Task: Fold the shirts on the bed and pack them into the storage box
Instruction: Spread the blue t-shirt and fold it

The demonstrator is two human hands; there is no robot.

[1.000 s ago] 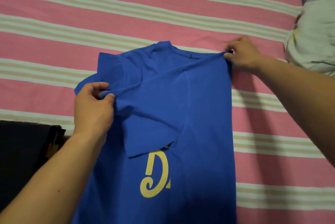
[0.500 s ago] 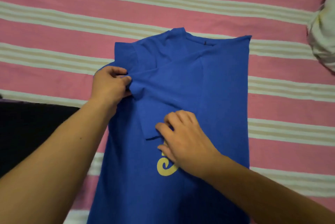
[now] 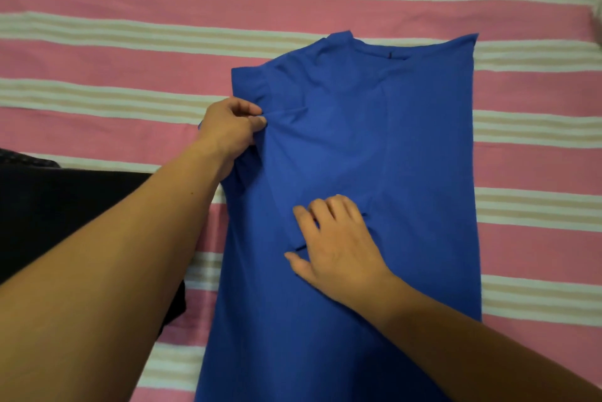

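The left hand (image 3: 233, 128) pinches a ridge of blue cloth between thumb and curled fingers at the left edge of the blue shirt (image 3: 423, 157), just below the shoulder, and the fabric pulls into a taut crease that runs rightward from that pinch. The right hand (image 3: 335, 245) lies lower and nearer the middle of the garment, palm down with the fingers bent only slightly and spread, pressing on the hem of the folded-in sleeve (image 3: 325, 167); it holds the cloth flat rather than gripping it. The two hands are apart, the left one up and to the left of the right, and both forearms reach in from the lower corners of the view. The shirt lies lengthwise on the bed, its collar (image 3: 368, 53) at the far end and its body running toward the near edge of the picture; its right side is folded over to a straight edge, and the left sleeve is turned in across the chest. Beneath it is the bedsheet (image 3: 114, 4), pink with cream and tan stripes. A dark black item (image 3: 65, 199) sits at the left edge, partly under the left forearm; what it is cannot be told.
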